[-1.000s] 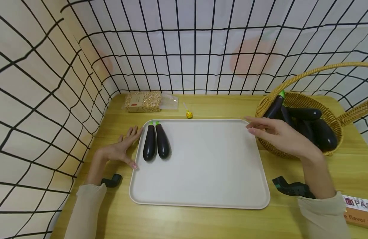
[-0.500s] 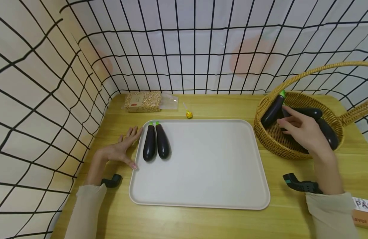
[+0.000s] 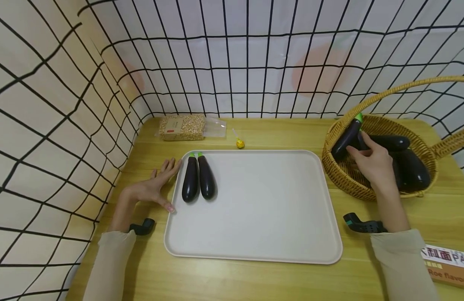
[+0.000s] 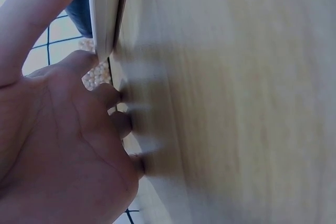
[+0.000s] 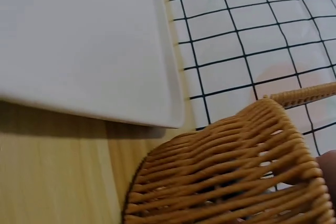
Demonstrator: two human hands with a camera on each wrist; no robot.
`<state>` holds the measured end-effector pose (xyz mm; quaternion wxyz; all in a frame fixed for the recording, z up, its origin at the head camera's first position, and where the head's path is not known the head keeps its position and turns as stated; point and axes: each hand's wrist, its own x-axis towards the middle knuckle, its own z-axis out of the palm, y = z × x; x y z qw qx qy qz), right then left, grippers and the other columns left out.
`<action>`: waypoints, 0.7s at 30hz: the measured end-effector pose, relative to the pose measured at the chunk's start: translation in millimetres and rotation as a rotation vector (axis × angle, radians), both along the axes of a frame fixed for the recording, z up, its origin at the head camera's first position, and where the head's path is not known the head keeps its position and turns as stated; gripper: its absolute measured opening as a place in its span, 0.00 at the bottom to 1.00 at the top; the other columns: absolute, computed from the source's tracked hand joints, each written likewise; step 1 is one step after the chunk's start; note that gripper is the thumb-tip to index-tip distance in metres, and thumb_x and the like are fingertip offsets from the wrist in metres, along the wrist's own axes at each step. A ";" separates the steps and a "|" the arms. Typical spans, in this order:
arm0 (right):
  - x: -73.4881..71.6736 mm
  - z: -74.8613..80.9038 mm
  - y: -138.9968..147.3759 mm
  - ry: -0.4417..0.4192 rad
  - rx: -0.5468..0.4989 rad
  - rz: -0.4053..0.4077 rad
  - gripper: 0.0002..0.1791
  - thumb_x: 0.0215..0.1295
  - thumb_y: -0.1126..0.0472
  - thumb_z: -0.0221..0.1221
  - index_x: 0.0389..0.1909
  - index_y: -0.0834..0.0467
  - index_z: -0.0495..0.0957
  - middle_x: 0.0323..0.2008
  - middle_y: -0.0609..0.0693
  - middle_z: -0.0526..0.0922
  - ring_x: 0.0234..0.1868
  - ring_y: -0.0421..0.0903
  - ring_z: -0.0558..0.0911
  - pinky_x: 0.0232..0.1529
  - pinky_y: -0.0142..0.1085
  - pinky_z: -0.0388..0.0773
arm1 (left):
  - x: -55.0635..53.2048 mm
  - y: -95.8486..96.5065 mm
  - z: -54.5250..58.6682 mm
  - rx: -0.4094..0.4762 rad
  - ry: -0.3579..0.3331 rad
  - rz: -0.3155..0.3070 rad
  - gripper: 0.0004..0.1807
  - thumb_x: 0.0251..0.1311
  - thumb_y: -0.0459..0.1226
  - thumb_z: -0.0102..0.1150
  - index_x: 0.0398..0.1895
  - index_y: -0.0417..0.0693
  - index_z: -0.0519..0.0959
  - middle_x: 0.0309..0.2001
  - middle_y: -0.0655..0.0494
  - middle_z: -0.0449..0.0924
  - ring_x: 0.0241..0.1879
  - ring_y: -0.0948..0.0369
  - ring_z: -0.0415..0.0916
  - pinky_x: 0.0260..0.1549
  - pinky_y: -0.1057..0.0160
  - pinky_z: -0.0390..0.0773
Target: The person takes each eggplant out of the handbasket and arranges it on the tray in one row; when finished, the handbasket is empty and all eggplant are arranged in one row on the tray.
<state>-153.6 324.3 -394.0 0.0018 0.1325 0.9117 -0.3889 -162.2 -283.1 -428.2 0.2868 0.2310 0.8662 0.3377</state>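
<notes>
Two dark purple eggplants with green stems, a left one (image 3: 190,179) and a right one (image 3: 207,177), lie side by side at the left end of a white tray (image 3: 262,209). My left hand (image 3: 151,190) has its fingers spread, with thumb and index finger touching the tray's left rim. Inside the wicker basket (image 3: 341,179), my right hand (image 3: 373,165) pinches an eggplant (image 3: 362,144) between thumb and fingers; the hand hides most of it. More eggplants lie around it, one leaning on the left wall (image 3: 346,138) and a thick one (image 3: 410,169) at right.
Behind the tray lie a bag of grains (image 3: 183,127) and a yellow lollipop (image 3: 240,143). The basket's tall handle (image 3: 405,85) arches over it. A pasta box (image 3: 448,265) lies at the front right. Black wire grid (image 3: 247,75) borders the table at back and left.
My right hand has moved right from the tray's back right corner into the basket and now grips an eggplant there. The left hand has stayed at the tray's rim.
</notes>
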 end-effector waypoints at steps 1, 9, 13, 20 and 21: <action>-1.3 -1.2 -0.7 0.006 0.005 -0.009 0.44 0.76 0.39 0.52 0.84 0.47 0.44 0.41 0.51 0.84 0.26 0.23 0.78 0.27 0.21 0.74 | -0.1 0.0 -0.4 -0.002 0.002 -0.002 0.84 0.38 0.52 0.86 0.84 0.50 0.28 0.80 0.35 0.09 0.78 0.38 0.03 0.69 0.26 0.13; -10.8 -6.6 -5.8 0.022 -0.018 -0.042 0.46 0.76 0.40 0.53 0.84 0.48 0.41 0.34 0.40 0.82 0.23 0.20 0.76 0.30 0.20 0.72 | -0.3 -0.2 -2.5 0.001 0.011 -0.006 0.83 0.38 0.52 0.86 0.84 0.48 0.28 0.80 0.35 0.09 0.78 0.37 0.04 0.69 0.25 0.13; -15.1 -8.1 -8.1 0.017 0.013 -0.035 0.47 0.76 0.40 0.52 0.84 0.49 0.39 0.32 0.39 0.83 0.23 0.22 0.76 0.39 0.29 0.72 | 0.2 -0.8 -3.0 0.006 0.011 -0.007 0.83 0.38 0.51 0.86 0.84 0.47 0.28 0.79 0.35 0.09 0.77 0.37 0.03 0.69 0.25 0.12; -19.3 -11.8 -13.1 0.004 0.033 -0.004 0.46 0.79 0.45 0.50 0.83 0.53 0.34 0.55 0.73 0.77 0.52 0.63 0.78 0.43 0.41 0.73 | 0.1 0.2 -2.3 0.003 0.013 -0.005 0.83 0.38 0.52 0.86 0.84 0.47 0.28 0.80 0.35 0.09 0.78 0.37 0.04 0.69 0.25 0.13; -19.8 -12.3 -13.6 0.000 0.028 -0.003 0.46 0.79 0.46 0.50 0.83 0.53 0.33 0.55 0.73 0.76 0.54 0.66 0.77 0.41 0.38 0.71 | -0.1 0.1 -2.3 0.002 0.013 -0.005 0.83 0.38 0.52 0.86 0.84 0.47 0.28 0.80 0.35 0.10 0.78 0.37 0.04 0.69 0.25 0.13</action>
